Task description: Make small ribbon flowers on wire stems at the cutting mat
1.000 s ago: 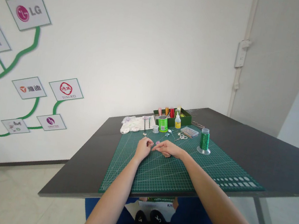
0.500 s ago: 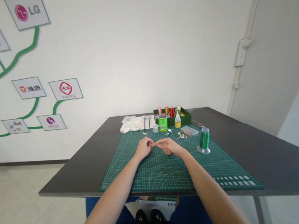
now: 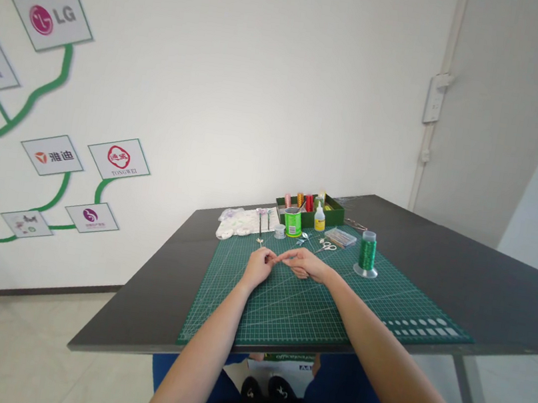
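Over the middle of the green cutting mat (image 3: pixel 293 313), my left hand (image 3: pixel 259 267) is closed, its fingertips pinched together. A small pale piece (image 3: pixel 259 242) shows just beyond its knuckles; whether the hand holds it is unclear. My right hand (image 3: pixel 307 265) meets the left at the fingertips, its thumb and index finger pressed together and the other fingers curled under. Anything between the fingers is too small to make out. Beyond the right hand lie white-handled scissors (image 3: pixel 328 245) and a small blue piece (image 3: pixel 301 241).
A spool of green thread (image 3: pixel 367 253) stands to the right. Farther back are a clear case (image 3: pixel 341 237), a glue bottle (image 3: pixel 319 219), a green can (image 3: pixel 293 222), a small clear round container (image 3: pixel 279 231), a green box (image 3: pixel 334 216) of thread spools and a white cloth-like item (image 3: pixel 235 225).
Both hands keep nearly the same pose, fingertips together. The camera view has shifted very slightly; nothing on the mat has visibly moved.
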Available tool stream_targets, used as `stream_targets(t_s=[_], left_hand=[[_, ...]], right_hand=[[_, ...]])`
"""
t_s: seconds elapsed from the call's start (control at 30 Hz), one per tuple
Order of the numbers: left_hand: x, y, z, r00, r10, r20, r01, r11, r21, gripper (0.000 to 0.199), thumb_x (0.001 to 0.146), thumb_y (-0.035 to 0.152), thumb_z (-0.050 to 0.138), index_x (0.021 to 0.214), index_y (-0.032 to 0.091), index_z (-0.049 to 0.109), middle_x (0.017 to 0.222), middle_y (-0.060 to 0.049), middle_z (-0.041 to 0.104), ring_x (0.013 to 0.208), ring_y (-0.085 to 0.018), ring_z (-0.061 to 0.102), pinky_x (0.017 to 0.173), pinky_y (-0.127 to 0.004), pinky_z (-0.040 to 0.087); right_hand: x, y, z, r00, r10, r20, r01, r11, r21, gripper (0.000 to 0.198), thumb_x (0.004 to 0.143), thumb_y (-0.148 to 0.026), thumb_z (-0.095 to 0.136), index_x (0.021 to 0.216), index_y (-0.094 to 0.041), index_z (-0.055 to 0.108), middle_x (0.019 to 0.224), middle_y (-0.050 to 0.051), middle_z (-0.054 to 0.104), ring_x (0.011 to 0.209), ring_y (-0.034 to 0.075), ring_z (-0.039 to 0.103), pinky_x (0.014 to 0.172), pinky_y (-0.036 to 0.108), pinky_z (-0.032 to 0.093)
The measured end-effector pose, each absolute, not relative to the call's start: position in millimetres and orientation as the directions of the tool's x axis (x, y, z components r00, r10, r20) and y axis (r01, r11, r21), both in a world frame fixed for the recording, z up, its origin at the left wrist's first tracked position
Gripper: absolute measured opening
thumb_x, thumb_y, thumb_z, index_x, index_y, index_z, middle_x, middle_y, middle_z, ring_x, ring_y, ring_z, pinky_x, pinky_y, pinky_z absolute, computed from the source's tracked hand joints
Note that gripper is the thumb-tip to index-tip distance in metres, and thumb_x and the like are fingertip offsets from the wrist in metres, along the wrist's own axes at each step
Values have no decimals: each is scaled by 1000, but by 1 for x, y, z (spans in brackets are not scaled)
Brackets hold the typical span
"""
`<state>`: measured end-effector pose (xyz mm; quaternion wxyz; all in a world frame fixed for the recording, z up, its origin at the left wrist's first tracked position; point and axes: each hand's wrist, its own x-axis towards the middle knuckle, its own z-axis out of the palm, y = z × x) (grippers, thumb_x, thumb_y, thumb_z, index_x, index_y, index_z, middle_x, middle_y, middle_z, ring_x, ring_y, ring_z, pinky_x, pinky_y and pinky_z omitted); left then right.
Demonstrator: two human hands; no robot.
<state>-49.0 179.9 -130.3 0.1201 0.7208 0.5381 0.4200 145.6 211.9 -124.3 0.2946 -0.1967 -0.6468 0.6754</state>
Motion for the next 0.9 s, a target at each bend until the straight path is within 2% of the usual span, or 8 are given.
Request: stream_targets(t_s=[0.27, 0.53, 0.9], left_hand=[[-49, 180, -131, 83, 871, 485, 677, -407, 614, 10, 82, 7, 67, 76, 15, 70, 76, -1, 63, 68, -12, 55, 65, -24, 42], [-48, 180, -132, 88, 878, 471, 665, -404, 628, 11, 81, 6, 68, 75, 15, 70, 75, -1, 62, 68, -12, 55, 67, -24, 42], [-46, 178, -129, 125, 884, 450, 642, -418, 643, 12, 80, 6, 68, 75, 15, 72, 76, -1, 63, 66, -11, 54, 67, -25, 44]], right_hand=[[148, 212, -123, -751, 648, 127, -165, 1, -986, 35, 80, -33, 76, 104, -9, 74, 34, -12, 37, 32, 5, 25, 37, 20, 21], [148, 210, -122, -724, 678, 127, -209, -41, -977, 39, 76, -31, 79, 108, -10, 72, 33, -14, 35, 33, 4, 21, 38, 20, 17], [150, 213, -120, -706, 690, 156, -237, -23, -971, 41, 80, -34, 73, 111, -8, 71, 32, -13, 34, 32, 5, 17, 37, 21, 14]])
